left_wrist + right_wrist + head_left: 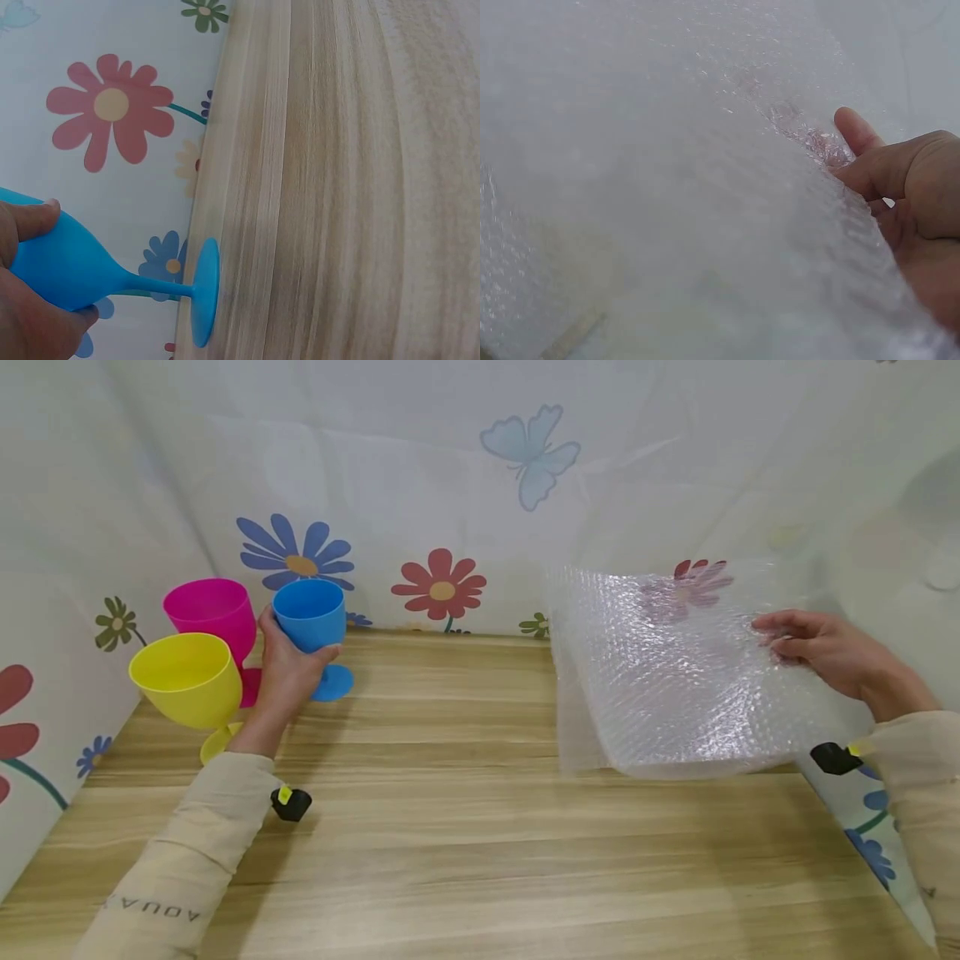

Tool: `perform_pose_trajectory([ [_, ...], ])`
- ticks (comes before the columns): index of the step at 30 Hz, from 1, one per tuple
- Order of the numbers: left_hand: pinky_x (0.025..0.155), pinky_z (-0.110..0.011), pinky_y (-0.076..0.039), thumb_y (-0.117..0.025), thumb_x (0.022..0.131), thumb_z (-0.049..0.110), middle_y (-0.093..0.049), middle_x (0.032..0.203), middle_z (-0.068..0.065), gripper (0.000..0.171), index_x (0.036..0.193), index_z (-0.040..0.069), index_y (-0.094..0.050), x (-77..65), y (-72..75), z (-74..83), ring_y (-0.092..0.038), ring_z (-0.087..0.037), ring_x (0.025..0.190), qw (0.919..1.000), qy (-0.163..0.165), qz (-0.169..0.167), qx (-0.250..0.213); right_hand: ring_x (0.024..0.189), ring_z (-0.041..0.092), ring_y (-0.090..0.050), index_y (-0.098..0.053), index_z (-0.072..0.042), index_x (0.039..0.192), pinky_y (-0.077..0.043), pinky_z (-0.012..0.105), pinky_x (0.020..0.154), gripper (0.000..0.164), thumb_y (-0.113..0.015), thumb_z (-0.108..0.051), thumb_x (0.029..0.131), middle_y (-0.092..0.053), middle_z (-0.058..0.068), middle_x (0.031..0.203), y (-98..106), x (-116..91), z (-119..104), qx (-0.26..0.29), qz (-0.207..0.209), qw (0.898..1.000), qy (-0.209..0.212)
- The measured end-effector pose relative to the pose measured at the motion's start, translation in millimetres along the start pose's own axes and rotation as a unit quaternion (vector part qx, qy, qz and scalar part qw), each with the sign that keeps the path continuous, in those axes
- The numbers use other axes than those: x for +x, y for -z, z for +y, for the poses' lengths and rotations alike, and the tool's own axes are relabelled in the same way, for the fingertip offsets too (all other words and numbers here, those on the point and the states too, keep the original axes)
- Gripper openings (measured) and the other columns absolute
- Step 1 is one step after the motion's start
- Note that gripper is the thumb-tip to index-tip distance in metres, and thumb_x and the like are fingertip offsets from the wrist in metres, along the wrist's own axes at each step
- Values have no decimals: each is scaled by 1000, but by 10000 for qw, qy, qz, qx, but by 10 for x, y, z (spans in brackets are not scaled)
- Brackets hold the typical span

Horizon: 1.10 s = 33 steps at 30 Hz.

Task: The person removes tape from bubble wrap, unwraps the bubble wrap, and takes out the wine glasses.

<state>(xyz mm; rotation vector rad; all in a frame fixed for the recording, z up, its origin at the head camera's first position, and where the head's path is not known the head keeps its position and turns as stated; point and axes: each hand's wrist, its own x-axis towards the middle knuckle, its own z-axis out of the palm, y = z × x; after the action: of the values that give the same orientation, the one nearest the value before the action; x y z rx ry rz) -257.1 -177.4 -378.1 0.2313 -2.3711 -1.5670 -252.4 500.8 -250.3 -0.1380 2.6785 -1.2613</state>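
My left hand (288, 670) grips the bowl of a blue plastic goblet (309, 617), thumb on one side and fingers round the other. The goblet stands upright, its round foot (205, 292) close over the table in the left wrist view. Just left of that hand are a pink goblet (213, 614) and a yellow goblet (186, 681). On the right, my right hand (832, 647) pinches the edge of a clear bubble wrap sheet (675, 677), which hangs over the table's right back part. In the right wrist view the bubble wrap (667, 180) fills most of the picture.
The wood-grain table (450, 843) spreads under both hands. A white cloth (420, 468) with printed flowers and a butterfly rises behind it and along both sides. Small black cameras (291, 804) sit at the wrists.
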Motion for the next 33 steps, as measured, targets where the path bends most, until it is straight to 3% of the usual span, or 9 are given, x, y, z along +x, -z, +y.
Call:
perform_pose_trajectory([
  [8, 121, -62, -19, -73, 97, 16, -15, 167, -17, 102, 162, 17, 6, 30, 0, 9, -14, -40, 155, 10000, -5, -39, 4, 91, 6, -56, -65, -41, 118, -52, 16, 78, 40, -51, -5, 108, -59, -17, 106, 112, 17, 171, 49, 211, 9998, 19],
  [19, 121, -62, -19, -72, 98, 17, -13, 168, -17, 102, 162, 19, 8, 7, 33, -5, -12, -39, 155, 9999, 143, -33, 70, 89, 11, -56, -65, -41, 120, -52, 21, 74, 37, -54, -8, 107, -62, -16, 106, 202, 154, 330, -281, 1, 9995, -119],
  [23, 121, -62, -19, -72, 98, 18, -12, 168, -17, 103, 162, 20, 9, 7, 32, -24, -12, -39, 155, 9998, 160, -53, 112, 90, 14, -57, -66, -33, 124, -52, 23, 74, 33, -56, -7, 106, -62, -9, 106, 207, 196, 419, -558, -64, 9982, -227],
  [29, 121, -62, -19, -72, 97, 17, -13, 168, -17, 103, 162, 20, 8, 17, 12, -28, -12, -39, 155, 9999, 125, -46, 81, 97, 22, -56, -51, 3, 144, -54, 27, 76, 39, -54, -4, 105, -58, 18, 122, 145, 210, 528, -1316, -139, 9901, -471],
  [33, 121, -62, -20, -72, 97, 16, -14, 168, -17, 102, 162, 19, 7, 26, -10, -23, -13, -39, 155, 9999, 109, -25, 64, 101, 26, -56, -47, 9, 144, -54, 26, 78, 41, -50, -2, 105, -54, 28, 129, 83, 230, 582, -1627, -217, 9852, -493],
])
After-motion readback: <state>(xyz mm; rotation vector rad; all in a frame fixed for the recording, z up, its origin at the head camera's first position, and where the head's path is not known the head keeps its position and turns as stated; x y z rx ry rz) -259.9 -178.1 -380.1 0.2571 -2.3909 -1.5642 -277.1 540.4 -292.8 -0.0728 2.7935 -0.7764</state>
